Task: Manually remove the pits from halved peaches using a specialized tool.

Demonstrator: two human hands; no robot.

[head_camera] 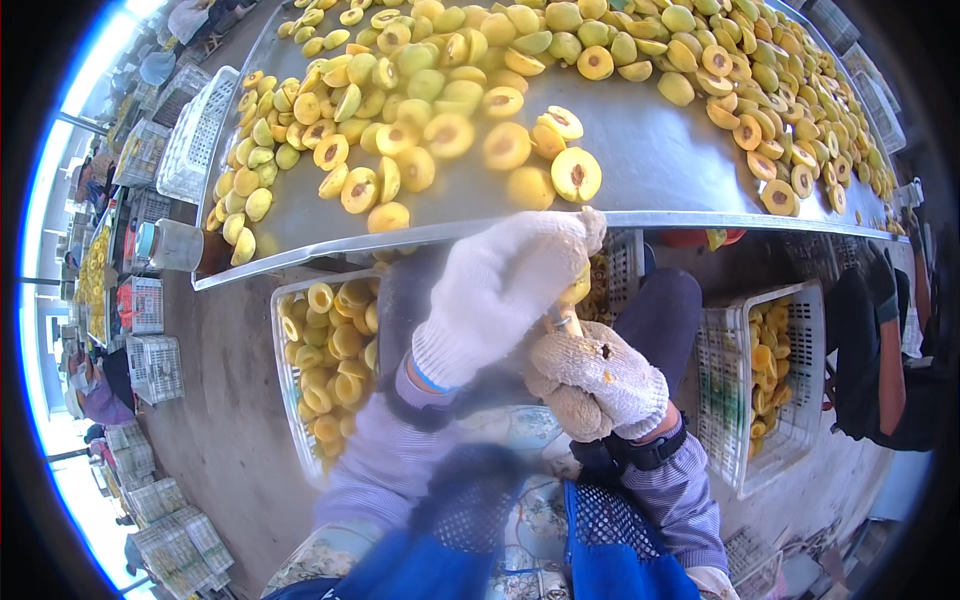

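Observation:
My left hand (510,277), in a white knit glove, is closed around a yellow fruit half (576,286) just below the table's front edge. My right hand (600,379), in a stained knit glove with a small hole, grips the wooden handle of a small tool (570,321). Metal shows at the tool's upper end, against the fruit; its exact shape is hidden. Beyond my hands, halved yellow fruits with brown pits (576,174) lie cut side up on the metal table (637,150), with larger heaps at the left and right.
Plastic crates of fruit halves stand below the table, one at left (289,375) and one at right (739,390). A lidded jar (176,244) is beside the table's left corner. A person's arm (891,367) shows at far right. More crates (154,367) stand farther left.

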